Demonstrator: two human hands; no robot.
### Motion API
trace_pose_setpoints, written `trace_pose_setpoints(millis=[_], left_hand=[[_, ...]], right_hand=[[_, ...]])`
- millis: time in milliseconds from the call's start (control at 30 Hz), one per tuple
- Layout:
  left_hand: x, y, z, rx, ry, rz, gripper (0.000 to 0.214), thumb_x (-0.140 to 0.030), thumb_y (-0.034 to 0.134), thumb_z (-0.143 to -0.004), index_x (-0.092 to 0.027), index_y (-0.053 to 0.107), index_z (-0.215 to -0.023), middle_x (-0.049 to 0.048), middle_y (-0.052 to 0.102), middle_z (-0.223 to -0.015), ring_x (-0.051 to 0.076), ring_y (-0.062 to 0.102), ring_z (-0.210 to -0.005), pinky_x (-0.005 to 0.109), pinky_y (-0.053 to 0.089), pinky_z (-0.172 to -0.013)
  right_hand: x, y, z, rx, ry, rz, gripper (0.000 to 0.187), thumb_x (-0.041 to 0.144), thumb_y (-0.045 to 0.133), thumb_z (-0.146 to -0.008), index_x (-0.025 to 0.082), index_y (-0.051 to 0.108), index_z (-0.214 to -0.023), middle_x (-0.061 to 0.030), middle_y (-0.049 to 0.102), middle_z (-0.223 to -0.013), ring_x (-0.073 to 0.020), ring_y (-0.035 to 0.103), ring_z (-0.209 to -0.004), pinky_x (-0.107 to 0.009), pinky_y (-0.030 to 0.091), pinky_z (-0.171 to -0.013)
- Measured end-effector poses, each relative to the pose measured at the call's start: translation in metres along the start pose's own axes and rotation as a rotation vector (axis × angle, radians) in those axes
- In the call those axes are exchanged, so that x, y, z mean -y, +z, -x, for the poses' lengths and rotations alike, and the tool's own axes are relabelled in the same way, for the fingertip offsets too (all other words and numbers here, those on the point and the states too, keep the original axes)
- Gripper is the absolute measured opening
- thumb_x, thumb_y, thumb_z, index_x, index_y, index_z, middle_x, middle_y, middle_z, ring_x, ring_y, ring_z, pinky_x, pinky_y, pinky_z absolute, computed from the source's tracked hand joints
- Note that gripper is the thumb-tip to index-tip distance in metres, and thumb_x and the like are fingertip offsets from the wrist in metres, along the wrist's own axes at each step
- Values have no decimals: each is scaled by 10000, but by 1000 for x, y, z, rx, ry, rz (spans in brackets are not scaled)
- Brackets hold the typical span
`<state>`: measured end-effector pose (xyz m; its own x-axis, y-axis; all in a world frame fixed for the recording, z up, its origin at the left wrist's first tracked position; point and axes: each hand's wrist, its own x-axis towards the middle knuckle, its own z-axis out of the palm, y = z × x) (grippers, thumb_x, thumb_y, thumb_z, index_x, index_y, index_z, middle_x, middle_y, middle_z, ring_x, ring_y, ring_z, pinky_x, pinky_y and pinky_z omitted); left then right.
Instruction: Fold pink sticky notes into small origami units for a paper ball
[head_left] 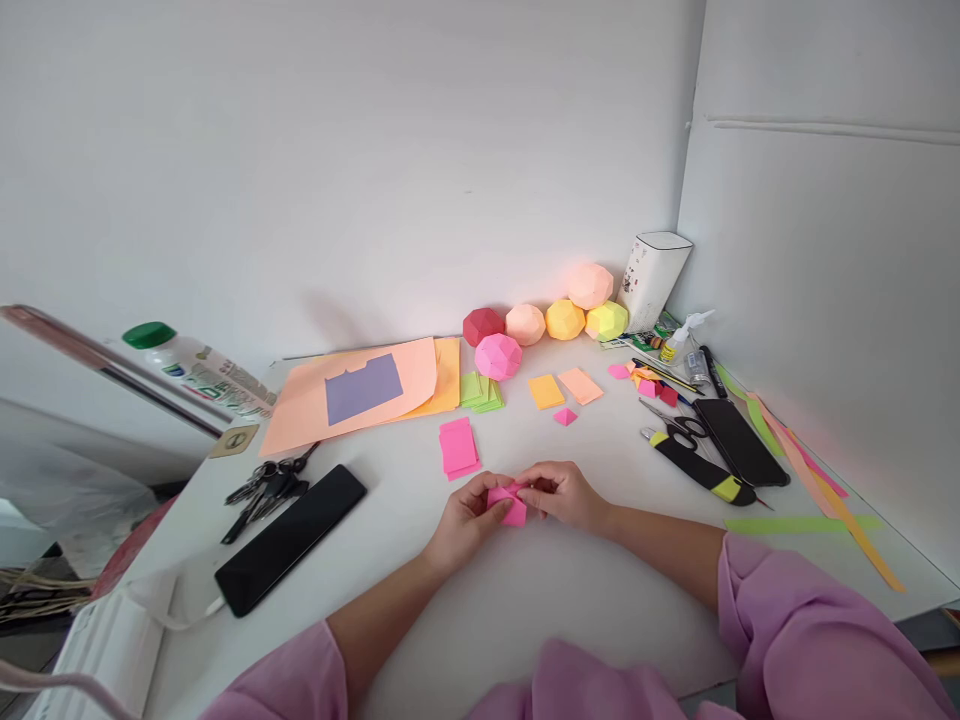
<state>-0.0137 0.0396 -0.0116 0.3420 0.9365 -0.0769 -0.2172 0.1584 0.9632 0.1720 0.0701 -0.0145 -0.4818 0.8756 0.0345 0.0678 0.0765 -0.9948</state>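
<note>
A small piece of bright pink paper (514, 513), partly folded, is held between both hands above the front middle of the table. My left hand (466, 515) pinches its left side with thumb and fingers. On the opposite side, the closed fingertips of my right hand (564, 493) grip the paper's edge. Fingers cover part of the paper, so its full fold is hidden. Just beyond my left hand lies a stack of pink paper pieces (458, 447). A small folded pink piece (565, 416) rests farther back, beyond my right hand.
Faceted paper balls, one of them pink (498, 356), line the wall. Orange sheets (300, 395), keys (271, 488) and a black phone (291, 540) lie left. At right are a utility knife (699, 466), scissors (686, 428), a black case (741, 440) and paper strips (802, 524).
</note>
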Motion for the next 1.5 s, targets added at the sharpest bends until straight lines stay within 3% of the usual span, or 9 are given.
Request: trace_pose_setpoints(millis=[433,933,1267,1500], left_hand=[[9,0,-1,-96,-31,-102,316,-370,677,-738,-176,578,-967,7,627,-775,128,587,-708,254,474,-653],[6,2,-1,-93,-24,-95,299,-375,675,-742,-174,590,-946,7,627,-757,130,587,-686,261,479,-633],[11,-3,-2,-26,56,-162,245,-355,628,-795,-178,603,-963,43,643,-855,166,608,-803,305,482,-747],[6,-2,-1,-18,78,-214,216,-356,616,-804,-170,614,-914,50,629,-832,162,585,-762,306,476,-718]], right_hand=[[2,4,1,-14,-152,106,213,339,604,-808,148,694,-837,-51,642,-750,-112,599,-506,-233,486,-448],[0,4,2,-9,-123,105,221,339,570,-834,160,691,-883,-57,666,-772,-105,582,-508,-228,480,-456],[1,1,2,28,-57,29,244,370,581,-828,147,671,-864,-15,609,-616,-105,535,-492,-237,458,-469],[4,-1,1,65,-15,13,240,378,575,-828,151,653,-833,1,584,-585,-98,516,-478,-231,443,-476]])
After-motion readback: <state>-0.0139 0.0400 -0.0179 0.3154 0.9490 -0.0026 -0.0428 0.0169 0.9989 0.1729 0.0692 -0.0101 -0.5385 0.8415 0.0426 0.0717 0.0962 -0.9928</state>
